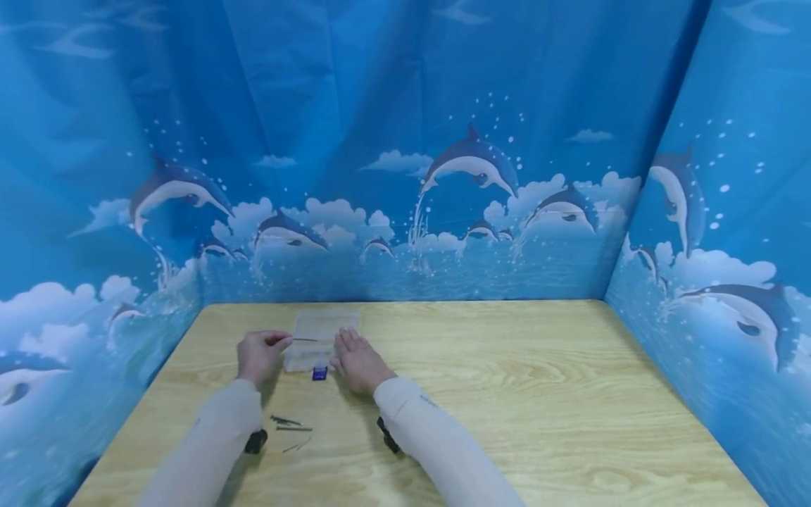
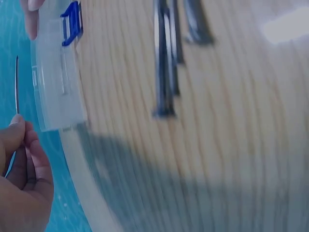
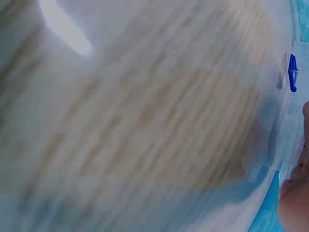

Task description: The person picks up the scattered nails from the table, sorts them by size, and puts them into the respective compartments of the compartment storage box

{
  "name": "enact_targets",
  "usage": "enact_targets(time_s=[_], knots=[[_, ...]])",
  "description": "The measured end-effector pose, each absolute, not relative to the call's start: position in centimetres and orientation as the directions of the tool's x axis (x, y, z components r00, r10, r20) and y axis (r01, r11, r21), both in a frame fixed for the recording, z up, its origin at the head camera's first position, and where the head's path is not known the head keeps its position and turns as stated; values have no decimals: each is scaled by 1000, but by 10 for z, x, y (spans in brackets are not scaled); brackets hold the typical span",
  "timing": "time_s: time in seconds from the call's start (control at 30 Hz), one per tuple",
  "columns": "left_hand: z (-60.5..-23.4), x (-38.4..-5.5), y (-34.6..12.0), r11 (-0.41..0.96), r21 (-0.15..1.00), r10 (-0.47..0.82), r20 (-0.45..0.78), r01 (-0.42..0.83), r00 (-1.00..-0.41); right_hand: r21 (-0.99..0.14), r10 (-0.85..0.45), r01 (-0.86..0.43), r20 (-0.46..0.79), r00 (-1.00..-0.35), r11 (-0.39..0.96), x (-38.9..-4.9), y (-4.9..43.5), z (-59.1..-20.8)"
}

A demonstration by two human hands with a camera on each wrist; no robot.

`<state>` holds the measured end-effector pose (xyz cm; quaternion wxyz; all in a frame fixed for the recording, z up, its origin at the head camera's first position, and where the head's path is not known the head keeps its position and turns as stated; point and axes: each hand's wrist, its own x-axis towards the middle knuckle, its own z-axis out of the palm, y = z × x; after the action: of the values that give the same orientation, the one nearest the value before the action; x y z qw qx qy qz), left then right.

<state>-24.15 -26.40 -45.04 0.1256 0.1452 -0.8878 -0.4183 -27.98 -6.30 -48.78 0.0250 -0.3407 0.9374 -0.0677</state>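
Note:
My left hand (image 1: 258, 356) pinches a long thin nail (image 2: 17, 84) between thumb and fingertips, and its pointed end shows in the left wrist view. The nail is held over a clear plastic box (image 2: 55, 82), whose lid (image 1: 326, 322) is raised toward the back of the table. A blue latch (image 1: 319, 374) sits on the box's front side. At the right side of the box is my right hand (image 1: 362, 362), its fingers extended and touching the box. Only part of that hand shows in the right wrist view, and the box's contents are hard to make out.
Several dark nails (image 1: 294, 428) lie loose on the wooden table (image 1: 538, 394), in front of the box and between the forearms. A few thinner pieces (image 1: 296, 446) lie nearer the front. A blue dolphin-print curtain (image 1: 380, 141) stands behind the table and along both sides.

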Motion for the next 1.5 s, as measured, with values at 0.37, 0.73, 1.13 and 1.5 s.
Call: enact_targets(time_s=[0.37, 0.73, 1.13, 1.5], knots=[[-466, -252, -251, 571, 795, -412, 60, -206, -909, -135, -633, -627, -2, -774, 768, -276, -64, -485], [-462, -253, -240, 595, 764, -445, 55, -249, -894, -140, -633, -627, 3, -774, 767, -278, -63, -486], [-461, -256, -234, 644, 700, -453, 23, -309, -891, -129, -638, -634, 7, -770, 763, -279, -64, -489], [-459, -254, -235, 628, 725, -441, 32, -283, -897, -121, -642, -640, 29, -766, 759, -277, -63, -486]])
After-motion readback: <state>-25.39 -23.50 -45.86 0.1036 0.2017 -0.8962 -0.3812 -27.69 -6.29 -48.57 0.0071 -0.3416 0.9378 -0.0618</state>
